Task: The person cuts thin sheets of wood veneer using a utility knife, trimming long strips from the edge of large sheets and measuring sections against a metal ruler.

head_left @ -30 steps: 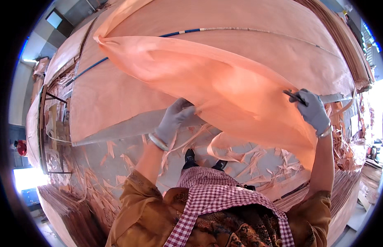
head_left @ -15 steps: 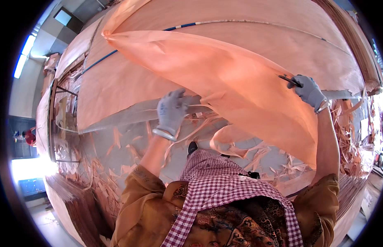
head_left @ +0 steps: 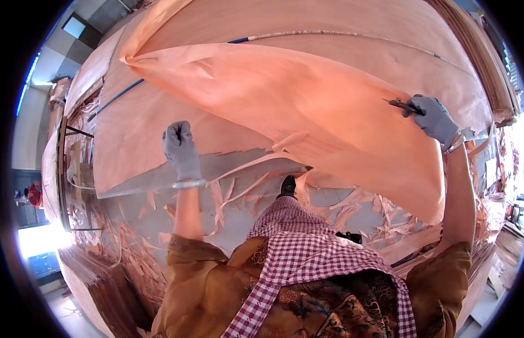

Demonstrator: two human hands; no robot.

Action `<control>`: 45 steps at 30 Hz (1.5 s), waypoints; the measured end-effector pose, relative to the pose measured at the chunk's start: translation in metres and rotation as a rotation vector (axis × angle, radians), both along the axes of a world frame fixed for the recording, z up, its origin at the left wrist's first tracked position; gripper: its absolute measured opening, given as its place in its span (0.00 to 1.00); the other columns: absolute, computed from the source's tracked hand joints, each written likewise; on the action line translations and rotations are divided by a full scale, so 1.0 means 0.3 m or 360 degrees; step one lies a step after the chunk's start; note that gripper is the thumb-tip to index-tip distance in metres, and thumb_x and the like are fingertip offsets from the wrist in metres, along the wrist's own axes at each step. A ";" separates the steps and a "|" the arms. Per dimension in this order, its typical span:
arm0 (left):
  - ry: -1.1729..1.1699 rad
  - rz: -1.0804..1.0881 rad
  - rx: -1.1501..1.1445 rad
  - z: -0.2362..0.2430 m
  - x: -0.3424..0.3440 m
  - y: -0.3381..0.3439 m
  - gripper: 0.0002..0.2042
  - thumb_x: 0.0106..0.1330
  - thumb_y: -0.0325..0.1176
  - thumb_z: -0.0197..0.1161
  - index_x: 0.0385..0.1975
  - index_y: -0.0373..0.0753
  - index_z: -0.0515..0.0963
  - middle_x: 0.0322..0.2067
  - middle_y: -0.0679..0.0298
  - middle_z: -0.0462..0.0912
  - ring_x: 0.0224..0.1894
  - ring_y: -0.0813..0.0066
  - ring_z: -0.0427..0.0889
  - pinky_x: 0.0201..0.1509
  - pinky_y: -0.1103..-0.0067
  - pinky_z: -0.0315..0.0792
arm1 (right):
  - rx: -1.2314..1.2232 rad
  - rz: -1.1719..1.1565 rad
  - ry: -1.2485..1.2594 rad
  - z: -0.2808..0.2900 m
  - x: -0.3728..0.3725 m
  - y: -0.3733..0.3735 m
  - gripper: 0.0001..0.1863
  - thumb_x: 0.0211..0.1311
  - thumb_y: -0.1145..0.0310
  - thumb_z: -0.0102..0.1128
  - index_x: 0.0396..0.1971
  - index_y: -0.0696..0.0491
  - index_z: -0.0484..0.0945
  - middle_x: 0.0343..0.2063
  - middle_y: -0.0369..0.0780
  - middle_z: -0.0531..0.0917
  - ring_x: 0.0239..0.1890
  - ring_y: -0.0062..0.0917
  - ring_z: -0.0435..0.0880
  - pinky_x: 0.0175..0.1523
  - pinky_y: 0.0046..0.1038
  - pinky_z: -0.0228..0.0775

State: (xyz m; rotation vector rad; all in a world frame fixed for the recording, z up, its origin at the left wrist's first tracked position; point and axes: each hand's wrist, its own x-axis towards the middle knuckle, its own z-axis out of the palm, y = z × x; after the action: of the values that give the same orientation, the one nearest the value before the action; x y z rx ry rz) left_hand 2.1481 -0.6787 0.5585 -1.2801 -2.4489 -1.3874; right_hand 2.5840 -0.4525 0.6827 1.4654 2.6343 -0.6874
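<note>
My gloved right hand (head_left: 433,118) grips a dark, narrow cutting tool (head_left: 402,107) at the upper edge of a large, thin orange veneer sheet (head_left: 329,107). The sheet hangs diagonally, gathered to a twisted point at upper left, with a torn flap near its lower middle. My gloved left hand (head_left: 182,149) is closed, left of the sheet, over the pale stack of sheets (head_left: 200,112); whatever is in its fingers I cannot make out. A long, narrow strip (head_left: 239,166) runs from the torn flap down toward my left wrist.
A blue-and-white hose (head_left: 115,98) lies across the stack. Veneer scraps (head_left: 369,208) litter the grey floor (head_left: 138,219) around my shoe (head_left: 287,186). A metal frame (head_left: 64,169) stands at left, and more stacks (head_left: 93,281) rise on either side of me.
My left hand has moved left, away from the sheet's lower edge, and closed. My right hand with the tool has moved slightly up; a flap and strip now show along the sheet's torn edge.
</note>
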 end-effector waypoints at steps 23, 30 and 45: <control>0.0262 -0.0746 -0.0737 -0.044 0.415 0.313 0.11 0.53 0.41 0.65 0.33 0.43 0.80 0.40 0.60 0.79 0.46 0.63 0.75 0.48 0.70 0.68 | -0.0204 0.0419 -0.0102 -0.004 -0.096 0.356 0.10 0.43 0.76 0.47 0.27 0.55 0.77 0.25 0.41 0.77 0.28 0.31 0.74 0.34 0.30 0.66; 0.0722 0.0688 -0.0890 0.138 0.078 -0.135 0.13 0.55 0.32 0.63 0.40 0.38 0.78 0.44 0.57 0.78 0.50 0.61 0.74 0.54 0.69 0.66 | -0.0242 0.0636 0.0120 -0.098 -0.021 0.410 0.12 0.42 0.76 0.47 0.26 0.56 0.78 0.24 0.42 0.76 0.25 0.31 0.73 0.32 0.30 0.65; -0.1377 -0.0158 -0.0262 -0.208 -0.344 0.265 0.19 0.67 0.43 0.52 0.51 0.37 0.73 0.43 0.60 0.79 0.48 0.68 0.76 0.49 0.76 0.73 | 0.0631 0.0097 0.0398 -0.169 0.236 0.251 0.24 0.51 0.77 0.48 0.44 0.35 0.80 0.52 0.45 0.72 0.34 0.35 0.79 0.33 0.30 0.72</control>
State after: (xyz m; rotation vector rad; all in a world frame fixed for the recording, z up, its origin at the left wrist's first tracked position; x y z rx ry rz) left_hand 2.0450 -0.5993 0.4961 -0.9435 -3.0923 -2.1550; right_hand 2.6547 -0.3773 0.6320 1.4542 3.1373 -0.3766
